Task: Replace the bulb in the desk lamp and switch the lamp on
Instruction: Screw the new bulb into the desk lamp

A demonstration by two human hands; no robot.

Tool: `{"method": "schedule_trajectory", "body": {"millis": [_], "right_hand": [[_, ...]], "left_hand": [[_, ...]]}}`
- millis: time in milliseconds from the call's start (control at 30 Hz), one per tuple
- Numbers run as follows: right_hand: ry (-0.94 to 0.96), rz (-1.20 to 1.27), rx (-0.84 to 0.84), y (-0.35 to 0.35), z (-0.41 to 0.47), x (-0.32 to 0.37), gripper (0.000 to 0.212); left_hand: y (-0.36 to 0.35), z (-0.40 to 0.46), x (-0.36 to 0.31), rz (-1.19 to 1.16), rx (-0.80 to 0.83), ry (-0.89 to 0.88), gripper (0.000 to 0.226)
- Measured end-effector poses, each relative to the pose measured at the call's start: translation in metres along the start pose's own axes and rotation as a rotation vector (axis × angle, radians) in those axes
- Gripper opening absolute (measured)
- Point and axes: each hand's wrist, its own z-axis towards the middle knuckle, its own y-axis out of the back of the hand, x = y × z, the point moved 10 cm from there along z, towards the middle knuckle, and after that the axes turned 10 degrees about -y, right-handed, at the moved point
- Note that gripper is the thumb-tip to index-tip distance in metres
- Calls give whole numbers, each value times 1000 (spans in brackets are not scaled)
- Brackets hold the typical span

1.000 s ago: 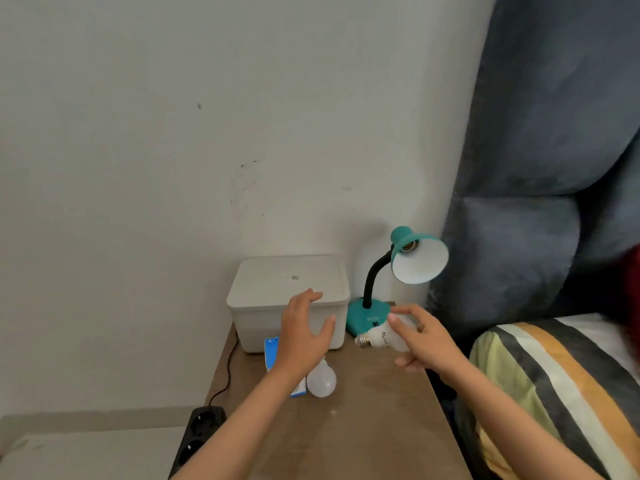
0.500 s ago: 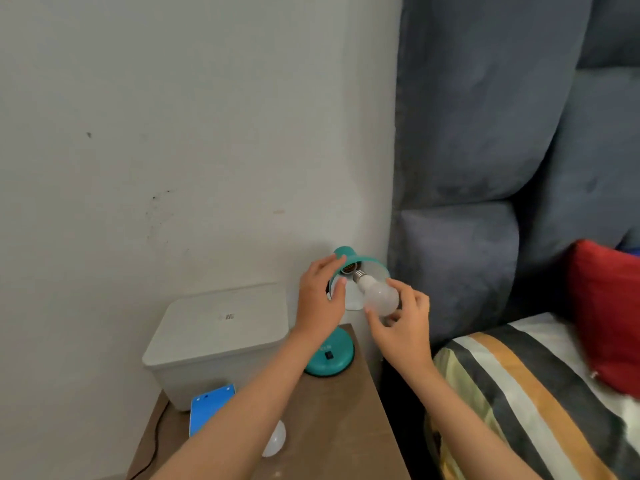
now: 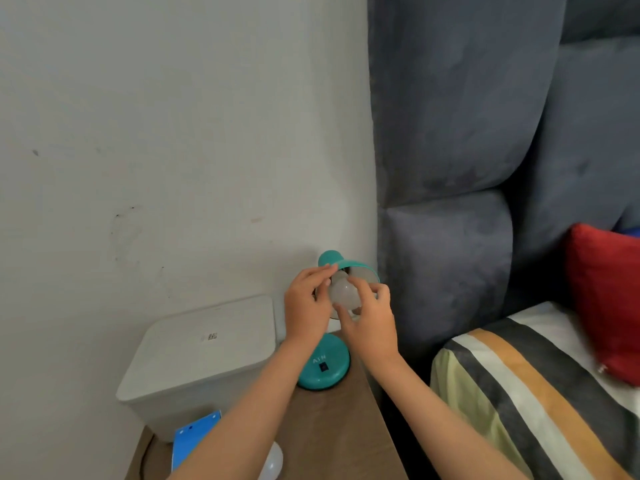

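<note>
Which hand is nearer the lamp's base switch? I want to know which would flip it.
Left. The left hand is above the switch; the right hand is farther right.

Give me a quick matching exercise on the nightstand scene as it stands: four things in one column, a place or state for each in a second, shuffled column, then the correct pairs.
Things:
1. frosted bulb
2. spare bulb
3. lamp base
4. red cushion

Places or states:
A. lying on the nightstand's near part, partly hidden by the left forearm
B. on the striped bedding, at the padded headboard
C. standing on the nightstand beside the white lidded box
D. held at the lamp shade by the right hand, with the left hand on the shade

Pairs: 1-D, 2-A, 3-C, 4-B
</note>
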Motion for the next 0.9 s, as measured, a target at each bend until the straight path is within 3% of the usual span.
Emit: {"method": "schedule_trajectory", "body": {"millis": [133,300,433,600,767,900], "right_hand": [[-86,67,-79,6,-1,-10,45],[-30,147,-111,4,-9,-1,50],[-159,201,-178,7,-8,-15,42],[-177,272,-167,3,-17,-14,52],[-273,308,-199,6,-15,-21,48],[-113,260,-203,2,-22,-5,46]], "left_hand": [[-3,2,3,-32,29,8,28],[-4,0,6,-31,52,11,29],[-3,3,7,-52,56,18,30],[-5,2,6,-69,62,26,31],[-5,2,5,-82,70,31,30],[-4,0,4,-81,57,30,29]]}}
